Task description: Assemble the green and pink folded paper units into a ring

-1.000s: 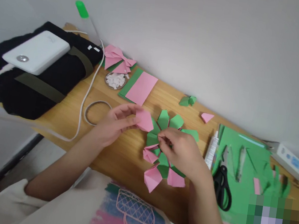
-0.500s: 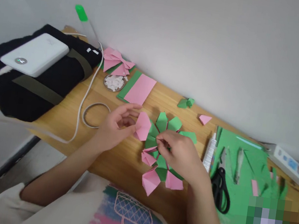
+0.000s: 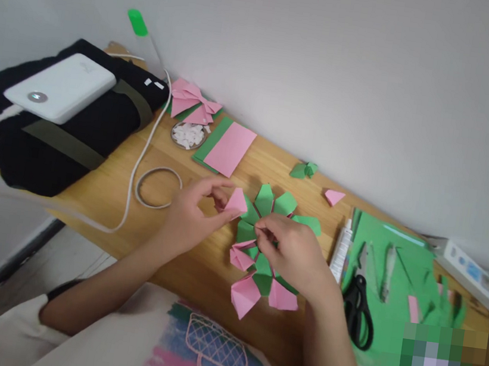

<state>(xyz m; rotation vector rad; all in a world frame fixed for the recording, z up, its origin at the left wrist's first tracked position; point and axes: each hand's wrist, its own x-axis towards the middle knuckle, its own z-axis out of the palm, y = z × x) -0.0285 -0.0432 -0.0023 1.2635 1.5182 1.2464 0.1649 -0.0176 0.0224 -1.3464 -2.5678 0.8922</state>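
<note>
A paper flower [image 3: 264, 199] of folded green pieces, with pink paper petals [image 3: 244, 294] at its near side, is in front of me at the middle of the table. My right hand [image 3: 292, 246] is closed in a pinch on the flower near its centre and covers part of it. Between the thumb and fingers of my left hand [image 3: 198, 210] is a pink folded petal [image 3: 237, 201], at the flower's left edge. Whether this petal is joined to the flower, I cannot tell.
Scissors [image 3: 358, 306] lie on green paper sheets [image 3: 390, 340] at right, beside a white glue tube [image 3: 342, 250]. Pink and green paper [image 3: 231, 148], a dish of white scraps [image 3: 188, 135] and a tape ring [image 3: 139, 190] are at left. A white cable [image 3: 131, 192] trails from a power bank [image 3: 61, 87].
The fingers of my left hand have closed over the pink petal, so less of it shows. My right hand keeps its pinch in almost the same place.
</note>
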